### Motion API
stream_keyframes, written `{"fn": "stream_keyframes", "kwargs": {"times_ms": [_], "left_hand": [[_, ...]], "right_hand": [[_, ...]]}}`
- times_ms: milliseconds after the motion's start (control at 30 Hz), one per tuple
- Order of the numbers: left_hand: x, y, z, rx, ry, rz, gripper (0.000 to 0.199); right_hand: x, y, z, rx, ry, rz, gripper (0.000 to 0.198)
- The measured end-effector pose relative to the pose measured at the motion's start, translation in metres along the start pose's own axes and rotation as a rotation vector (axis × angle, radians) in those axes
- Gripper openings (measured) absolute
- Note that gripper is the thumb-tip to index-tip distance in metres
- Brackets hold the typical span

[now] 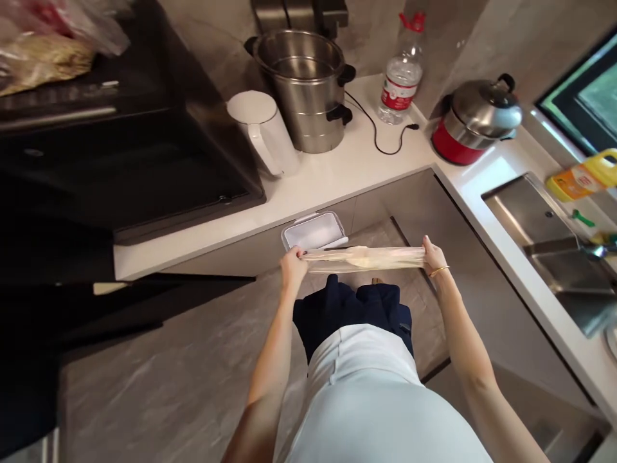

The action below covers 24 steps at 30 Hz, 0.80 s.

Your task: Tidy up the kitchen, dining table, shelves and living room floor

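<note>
A pale, see-through plastic bag [371, 257] is stretched taut sideways between my two hands, in front of my waist. My left hand [292, 265] is closed on its left end. At the other end my right hand [434, 256] grips it, with the thumb pointing up and a thin band on the wrist. Just beyond the bag, near the cabinet front, is a white open-topped bin [315, 231]; the bag and my left hand partly hide its near side.
On the white counter [332, 173] stand a white pitcher [265, 132], a tall steel pot [308, 90], a clear bottle [400, 80] and a red-based lidded pot [475, 122]. A steel sink [540, 225] and a yellow jug [583, 177] are at right. A black appliance [120, 161] fills the left.
</note>
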<state>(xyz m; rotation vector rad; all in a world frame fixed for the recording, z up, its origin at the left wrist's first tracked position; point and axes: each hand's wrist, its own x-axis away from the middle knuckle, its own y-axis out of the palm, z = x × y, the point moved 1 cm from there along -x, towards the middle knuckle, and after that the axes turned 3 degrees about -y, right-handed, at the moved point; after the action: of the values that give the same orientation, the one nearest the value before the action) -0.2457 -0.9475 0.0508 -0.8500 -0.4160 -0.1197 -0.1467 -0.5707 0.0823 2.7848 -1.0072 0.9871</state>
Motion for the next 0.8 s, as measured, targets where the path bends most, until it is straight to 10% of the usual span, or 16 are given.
{"fn": "stream_keyframes", "kwargs": {"times_ms": [167, 367, 600, 800], "left_hand": [[0.004, 0.029, 0.001, -0.191, -0.322, 0.219, 0.018], [0.071, 0.061, 0.011, -0.284, -0.596, 0.290, 0.032], [0.092, 0.111, 0.077, -0.093, -0.243, 0.428, 0.046], [0.071, 0.084, 0.068, 0.102, -0.434, 0.528, 0.031]], "right_hand": [[-0.049, 0.015, -0.044, 0.243, -0.287, -0.568, 0.039], [-0.097, 0.065, -0.063, 0.374, -0.537, -0.299, 0.018], [-0.057, 0.120, -0.053, 0.644, -0.604, -0.967, 0.016], [-0.089, 0.113, -0.074, 0.945, -0.668, -0.795, 0.023]]}}
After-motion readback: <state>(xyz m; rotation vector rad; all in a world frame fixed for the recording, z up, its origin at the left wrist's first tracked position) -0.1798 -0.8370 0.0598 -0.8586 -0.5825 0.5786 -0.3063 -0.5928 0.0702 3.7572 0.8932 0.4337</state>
